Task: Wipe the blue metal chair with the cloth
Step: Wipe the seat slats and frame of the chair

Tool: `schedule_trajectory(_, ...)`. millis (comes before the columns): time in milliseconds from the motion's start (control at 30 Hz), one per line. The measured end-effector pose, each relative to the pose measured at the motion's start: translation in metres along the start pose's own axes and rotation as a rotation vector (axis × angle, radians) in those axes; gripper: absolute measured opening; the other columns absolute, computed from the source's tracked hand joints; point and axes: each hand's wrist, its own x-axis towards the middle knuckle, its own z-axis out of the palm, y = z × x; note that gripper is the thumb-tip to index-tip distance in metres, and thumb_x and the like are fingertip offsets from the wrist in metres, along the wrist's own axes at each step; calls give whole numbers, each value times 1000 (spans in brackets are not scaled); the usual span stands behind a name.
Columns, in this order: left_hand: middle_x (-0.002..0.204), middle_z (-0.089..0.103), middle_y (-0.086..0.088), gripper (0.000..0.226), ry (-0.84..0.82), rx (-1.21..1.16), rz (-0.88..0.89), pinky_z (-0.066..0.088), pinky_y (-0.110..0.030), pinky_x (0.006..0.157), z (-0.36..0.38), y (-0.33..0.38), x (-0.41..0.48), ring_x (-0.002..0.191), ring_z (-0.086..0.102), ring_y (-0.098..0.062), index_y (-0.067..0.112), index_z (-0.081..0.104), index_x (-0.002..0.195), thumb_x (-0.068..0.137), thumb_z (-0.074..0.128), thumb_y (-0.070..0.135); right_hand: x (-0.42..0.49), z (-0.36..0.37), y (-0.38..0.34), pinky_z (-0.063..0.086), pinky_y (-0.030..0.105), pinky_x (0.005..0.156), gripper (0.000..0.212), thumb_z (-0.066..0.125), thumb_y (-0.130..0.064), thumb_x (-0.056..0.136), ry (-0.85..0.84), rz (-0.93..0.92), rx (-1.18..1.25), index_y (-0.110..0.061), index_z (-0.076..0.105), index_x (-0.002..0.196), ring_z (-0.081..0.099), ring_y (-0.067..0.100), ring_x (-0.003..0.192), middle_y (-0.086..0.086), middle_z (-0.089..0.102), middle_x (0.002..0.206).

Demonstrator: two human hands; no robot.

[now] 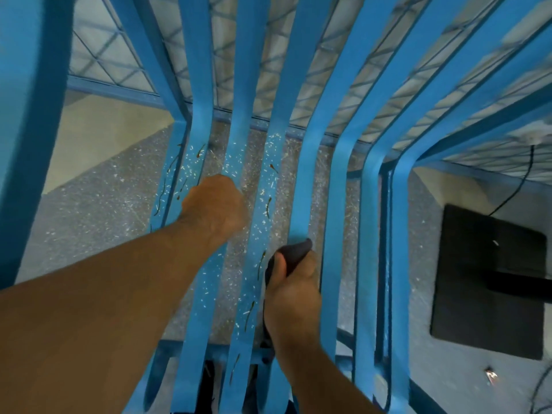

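currently left hand [213,204] clenched round a speckled slat of the blue metal chair [309,162], right hand [294,294] grasping dark cloth [294,253], cloth against a slat further right, speckled floor [89,210] below

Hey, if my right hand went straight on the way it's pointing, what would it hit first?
Your right hand, gripping the dark cloth, points along a blue metal chair slat. Straight on, it would probably meet that slat's upward bend first; depth is unclear.
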Motion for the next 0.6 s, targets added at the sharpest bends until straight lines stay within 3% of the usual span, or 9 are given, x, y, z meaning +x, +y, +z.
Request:
schedule_trajectory(100, 63, 40, 2, 22, 35, 9, -27, 29, -24, 44, 3, 0, -2, 53, 37, -13, 14, 44, 79, 92, 62, 16, 6, -4, -7, 56, 39, 73, 43, 41, -51, 97, -21, 49, -18, -15, 40, 122, 64, 29, 91, 5, 63, 104)
schedule_trajectory(200, 65, 43, 1, 29, 29, -3, -25, 27, -23, 41, 7, -2, 0, 53, 39, -12, 14, 42, 72, 92, 62, 19, 34, -7, -28, 49, 29, 59, 41, 42, -50, 98, -26, 76, 7, -14, 41, 116, 62, 23, 78, -2, 54, 84)
schedule_trajectory(333, 67, 49, -1, 23, 20, -8, -9, 31, -23, 43, 6, -3, 2, 56, 46, -14, 12, 49, 75, 93, 61, 20, 62, -1, -39, 46, 34, 69, 50, 37, -55, 97, 55, 50, 10, -12, 41, 122, 62, 35, 93, 10, 61, 107)
schedule_trajectory(467, 68, 51, 0, 29, 9, -33, -14, 31, -22, 42, 5, -4, 3, 56, 47, -12, 16, 46, 70, 94, 60, 20, 25, 1, -16, 49, 32, 82, 58, 36, -46, 100, 30, -115, -33, -13, 24, 147, 58, 28, 110, 9, 48, 137)
schedule_trajectory(600, 68, 46, 3, 19, 28, -54, -3, 28, -21, 43, 6, -4, 1, 56, 43, -9, 12, 52, 84, 96, 57, 26, 40, -2, -23, 48, 38, 88, 56, 39, -43, 100, 51, -127, -7, -11, 28, 144, 55, 30, 112, 11, 49, 133)
